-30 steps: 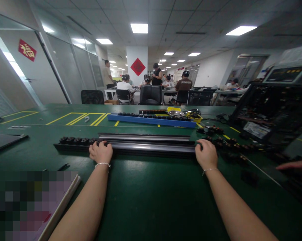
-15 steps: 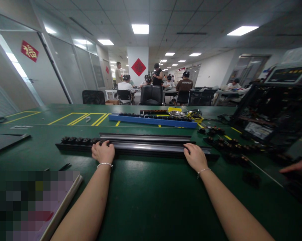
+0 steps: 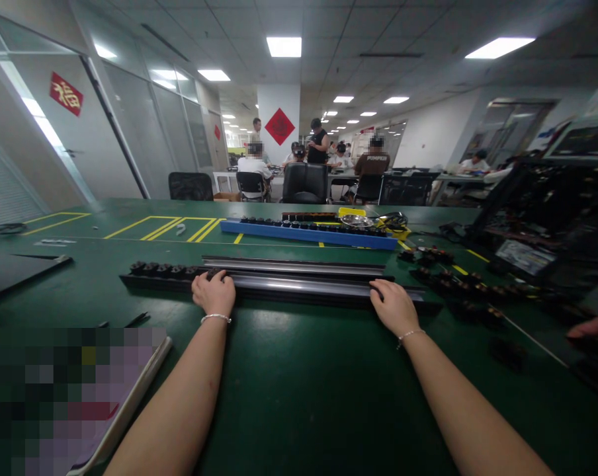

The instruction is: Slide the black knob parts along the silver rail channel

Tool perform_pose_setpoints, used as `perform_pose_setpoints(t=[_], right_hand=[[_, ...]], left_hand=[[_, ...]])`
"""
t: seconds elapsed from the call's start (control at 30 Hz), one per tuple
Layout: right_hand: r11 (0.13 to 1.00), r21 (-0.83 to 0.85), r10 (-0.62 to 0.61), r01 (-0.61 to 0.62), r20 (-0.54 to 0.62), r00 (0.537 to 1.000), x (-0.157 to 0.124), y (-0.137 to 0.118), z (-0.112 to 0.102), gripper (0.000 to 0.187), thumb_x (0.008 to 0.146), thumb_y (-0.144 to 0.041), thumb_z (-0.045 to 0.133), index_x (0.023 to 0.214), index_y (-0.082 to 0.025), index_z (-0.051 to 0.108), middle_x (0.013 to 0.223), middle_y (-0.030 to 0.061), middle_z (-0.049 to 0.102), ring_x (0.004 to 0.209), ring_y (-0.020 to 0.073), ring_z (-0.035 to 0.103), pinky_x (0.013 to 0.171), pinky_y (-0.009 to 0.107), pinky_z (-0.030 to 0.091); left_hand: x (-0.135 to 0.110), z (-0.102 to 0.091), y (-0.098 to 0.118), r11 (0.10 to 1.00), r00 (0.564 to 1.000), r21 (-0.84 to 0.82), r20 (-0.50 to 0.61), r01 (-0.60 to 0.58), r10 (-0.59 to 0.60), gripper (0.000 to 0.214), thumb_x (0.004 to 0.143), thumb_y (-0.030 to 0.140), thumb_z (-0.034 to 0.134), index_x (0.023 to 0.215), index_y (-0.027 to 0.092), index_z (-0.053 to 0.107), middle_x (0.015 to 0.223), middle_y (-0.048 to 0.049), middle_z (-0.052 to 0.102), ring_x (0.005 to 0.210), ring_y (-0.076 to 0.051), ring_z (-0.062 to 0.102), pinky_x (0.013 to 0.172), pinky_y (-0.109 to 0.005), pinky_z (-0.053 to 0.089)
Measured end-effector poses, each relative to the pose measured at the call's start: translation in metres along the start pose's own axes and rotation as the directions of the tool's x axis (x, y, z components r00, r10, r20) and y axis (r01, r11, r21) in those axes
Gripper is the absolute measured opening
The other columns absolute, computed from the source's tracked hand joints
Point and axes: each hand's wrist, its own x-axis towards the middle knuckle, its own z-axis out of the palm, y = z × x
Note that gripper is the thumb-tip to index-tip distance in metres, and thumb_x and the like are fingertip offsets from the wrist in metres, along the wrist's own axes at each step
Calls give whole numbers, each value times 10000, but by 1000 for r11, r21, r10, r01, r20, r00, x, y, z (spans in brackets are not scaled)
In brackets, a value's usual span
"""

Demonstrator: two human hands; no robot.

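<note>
A long black rail (image 3: 303,287) with a shiny metal strip lies crosswise on the green table (image 3: 289,383). A row of black caps fills its left end (image 3: 160,270). My left hand (image 3: 213,294) has its fingers curled over the rail just right of those caps. Near the rail's right end, my right hand (image 3: 395,307) is curled over it too. A second thin metal strip (image 3: 294,264) lies just behind the rail.
A blue rail (image 3: 309,233) with black parts lies farther back. Loose black parts (image 3: 452,281) are scattered to the right, beside a dark open machine frame (image 3: 542,218). Another person's hand (image 3: 594,327) shows at the right edge. A blurred pad (image 3: 71,396) sits bottom left.
My right hand slid left along the rail, away from its right end, and more of that end now shows. My left hand kept its hold.
</note>
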Motion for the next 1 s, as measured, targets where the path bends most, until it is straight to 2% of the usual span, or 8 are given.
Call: perform_pose_setpoints(t=[0.8, 0.9, 1.0], right_hand=[[1000, 8, -7, 7, -1, 1000, 1, 2, 2, 366, 842, -292, 392, 1069, -176, 655, 1154, 92, 626, 1107, 235, 520, 940, 401, 407], [1000, 16, -5, 5, -10, 1000, 1, 2, 2, 363, 838, -290, 397, 1065, -177, 658, 1150, 92, 628, 1107, 239, 518, 938, 405, 409], [1000, 12, -7, 7, -11, 1000, 0, 1, 1, 365, 842, -293, 390, 1064, -182, 657, 1150, 88, 628, 1104, 239, 519, 937, 407, 408]], left_hand=[[-5, 2, 3, 999, 998, 18, -30, -49, 49, 260, 784, 270, 501, 911, 254, 727, 1193, -108, 538, 1186, -303, 396, 952, -463, 367], [-6, -1, 5, 999, 999, 30, -21, -44, 45, 280, 792, 264, 495, 986, 272, 698, 1179, -108, 546, 1184, -300, 401, 946, -465, 363], [-5, -4, 6, 999, 999, 31, -8, -45, 45, 365, 806, 276, 484, 1146, 282, 618, 1181, -117, 550, 1176, -299, 414, 943, -471, 363]])
